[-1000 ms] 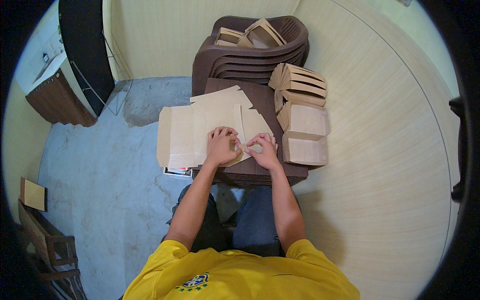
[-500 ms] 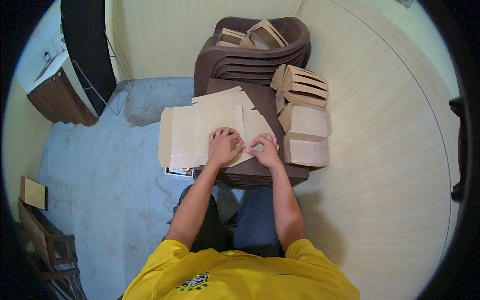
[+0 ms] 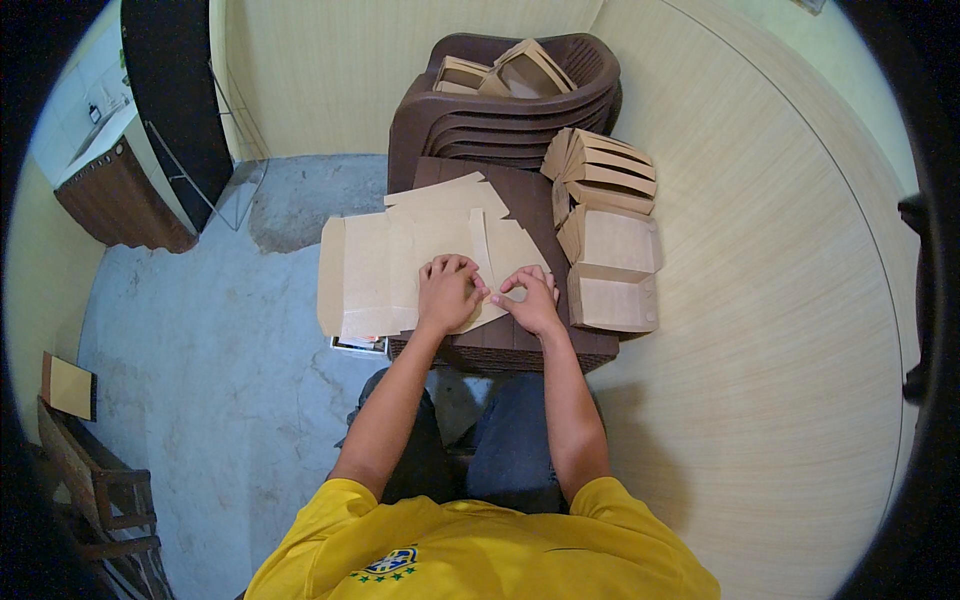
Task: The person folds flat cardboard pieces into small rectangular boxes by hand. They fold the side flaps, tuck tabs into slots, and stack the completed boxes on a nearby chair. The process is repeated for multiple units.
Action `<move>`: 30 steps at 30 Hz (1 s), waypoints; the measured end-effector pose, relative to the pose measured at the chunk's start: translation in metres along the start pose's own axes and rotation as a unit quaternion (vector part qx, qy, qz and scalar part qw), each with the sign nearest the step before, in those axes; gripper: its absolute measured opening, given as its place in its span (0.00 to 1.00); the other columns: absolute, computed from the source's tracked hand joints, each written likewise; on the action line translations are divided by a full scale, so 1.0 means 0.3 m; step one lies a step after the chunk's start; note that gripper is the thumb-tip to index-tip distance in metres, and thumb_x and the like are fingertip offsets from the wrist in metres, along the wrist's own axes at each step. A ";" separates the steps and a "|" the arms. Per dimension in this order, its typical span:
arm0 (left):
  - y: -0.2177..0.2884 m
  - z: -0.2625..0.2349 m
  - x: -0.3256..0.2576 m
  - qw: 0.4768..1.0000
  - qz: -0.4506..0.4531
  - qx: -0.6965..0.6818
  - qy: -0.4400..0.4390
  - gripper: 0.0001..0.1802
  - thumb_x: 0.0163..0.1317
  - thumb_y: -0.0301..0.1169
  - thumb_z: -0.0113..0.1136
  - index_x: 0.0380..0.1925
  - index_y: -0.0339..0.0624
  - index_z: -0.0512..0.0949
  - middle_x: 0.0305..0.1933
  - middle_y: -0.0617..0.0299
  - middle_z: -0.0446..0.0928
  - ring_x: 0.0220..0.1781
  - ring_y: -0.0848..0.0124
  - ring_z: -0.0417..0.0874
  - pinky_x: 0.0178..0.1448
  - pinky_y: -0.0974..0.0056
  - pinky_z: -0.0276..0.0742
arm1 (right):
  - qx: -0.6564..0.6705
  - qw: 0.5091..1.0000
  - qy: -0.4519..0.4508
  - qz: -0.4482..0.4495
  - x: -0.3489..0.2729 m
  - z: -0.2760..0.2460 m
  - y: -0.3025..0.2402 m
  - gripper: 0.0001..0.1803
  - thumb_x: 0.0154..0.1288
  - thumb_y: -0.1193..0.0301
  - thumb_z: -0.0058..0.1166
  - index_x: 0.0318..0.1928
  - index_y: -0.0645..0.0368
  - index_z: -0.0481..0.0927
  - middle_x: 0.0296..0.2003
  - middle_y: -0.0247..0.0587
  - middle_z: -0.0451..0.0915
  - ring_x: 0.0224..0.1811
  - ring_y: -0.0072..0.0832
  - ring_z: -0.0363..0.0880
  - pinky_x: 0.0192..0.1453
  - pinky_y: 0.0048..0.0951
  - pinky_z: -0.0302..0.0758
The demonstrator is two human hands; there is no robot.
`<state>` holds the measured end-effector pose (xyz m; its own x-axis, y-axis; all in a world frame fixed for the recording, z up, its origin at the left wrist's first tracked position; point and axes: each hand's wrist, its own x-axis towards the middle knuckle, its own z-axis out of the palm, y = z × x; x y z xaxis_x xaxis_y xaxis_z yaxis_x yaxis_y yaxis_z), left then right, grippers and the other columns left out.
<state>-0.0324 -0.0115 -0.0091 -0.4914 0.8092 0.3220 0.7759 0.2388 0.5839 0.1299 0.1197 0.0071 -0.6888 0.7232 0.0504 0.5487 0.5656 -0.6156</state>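
Head view: narrowed hands (image 3: 448, 298) (image 3: 534, 302), hold unclear, touch cardboard (image 3: 370, 270) jutting past table (image 3: 528, 192) edge over broad floor (image 3: 220, 360).

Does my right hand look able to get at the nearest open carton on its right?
Probably yes: the right hand is at the flat cardboard sheet, the open carton sits just to its right, and nothing visible stands between them.

This looks like a utility room in a home or small business. A curtained sink (image 3: 127, 200), stacked chairs (image 3: 480, 125), cardboard boxes (image 3: 612, 240) and worn floor (image 3: 230, 370) suggest it.
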 end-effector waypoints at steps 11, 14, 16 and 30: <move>0.004 -0.009 0.003 1.000 0.008 0.014 -0.009 0.17 0.63 0.44 0.72 0.47 0.49 0.89 0.61 0.66 0.82 0.70 0.59 0.75 0.76 0.48 0.62 | -0.020 0.999 0.011 0.024 0.019 0.026 0.000 0.20 0.52 0.53 0.83 0.41 0.43 0.87 0.59 0.33 0.77 0.71 0.43 0.66 0.76 0.55 0.58; 0.018 -0.015 0.007 1.000 0.002 0.017 -0.017 0.15 0.63 0.43 0.72 0.45 0.49 0.89 0.61 0.66 0.83 0.68 0.58 0.76 0.76 0.48 0.63 | -0.031 0.999 0.013 0.018 0.024 0.041 0.020 0.19 0.55 0.56 0.82 0.42 0.43 0.86 0.58 0.34 0.77 0.71 0.44 0.66 0.76 0.55 0.58; 0.026 -0.014 0.003 1.000 0.002 0.025 -0.003 0.14 0.63 0.43 0.72 0.44 0.50 0.89 0.60 0.66 0.83 0.67 0.58 0.77 0.76 0.48 0.63 | -0.011 1.000 0.021 0.011 0.027 0.049 0.037 0.19 0.57 0.57 0.81 0.44 0.45 0.85 0.58 0.33 0.77 0.71 0.43 0.65 0.77 0.52 0.56; 0.022 -0.021 0.007 1.000 0.011 -0.018 0.007 0.09 0.60 0.39 0.73 0.38 0.51 0.86 0.52 0.64 0.84 0.61 0.57 0.80 0.74 0.49 0.68 | -0.025 0.998 0.011 0.052 0.054 0.042 0.015 0.24 0.52 0.55 0.84 0.43 0.45 0.82 0.56 0.32 0.77 0.69 0.43 0.67 0.73 0.55 0.60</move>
<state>-0.0307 -0.0117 0.0002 -0.4804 0.8065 0.3447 0.7716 0.2017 0.6033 0.1151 0.1289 -0.0047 -0.6167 0.7872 0.0054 0.6403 0.5055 -0.5784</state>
